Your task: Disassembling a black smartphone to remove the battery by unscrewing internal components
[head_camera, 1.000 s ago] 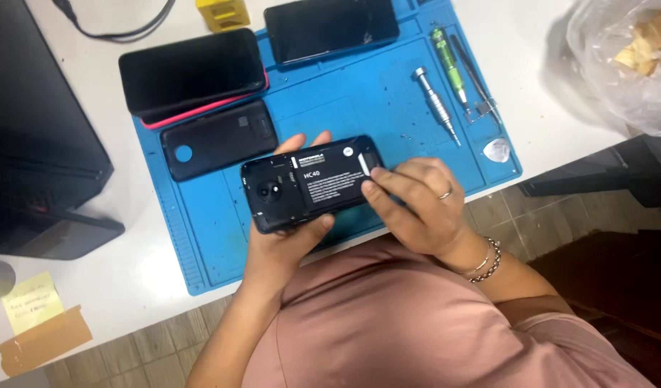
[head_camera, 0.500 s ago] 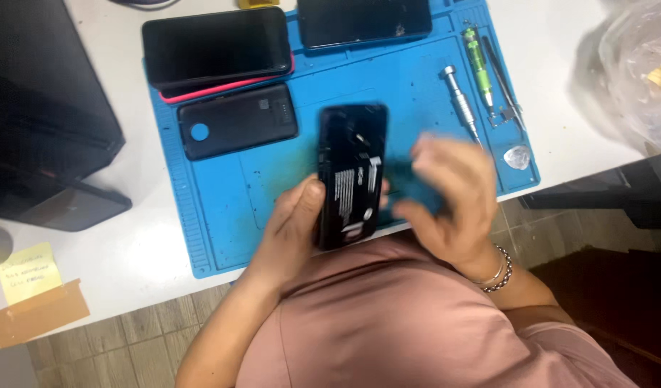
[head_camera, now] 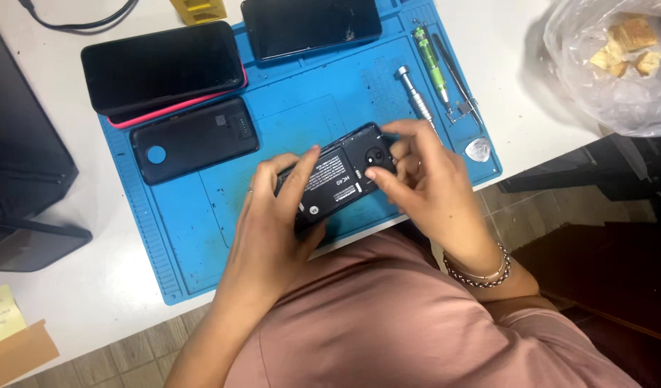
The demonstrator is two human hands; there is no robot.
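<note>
An opened black phone (head_camera: 339, 179) with its back off lies tilted over the blue mat (head_camera: 201, 215), its camera end toward 2 o'clock. The left hand (head_camera: 273, 230) has its fingers clamped on the lower end, thumb on the battery label. The right hand (head_camera: 424, 179) has its fingers closed on the camera end. At 10 o'clock lies a black back cover (head_camera: 194, 140); at 1 o'clock — a silver screwdriver (head_camera: 415, 97) and a green one (head_camera: 431, 65). The mat sits on the white worktop (head_camera: 71, 251).
</note>
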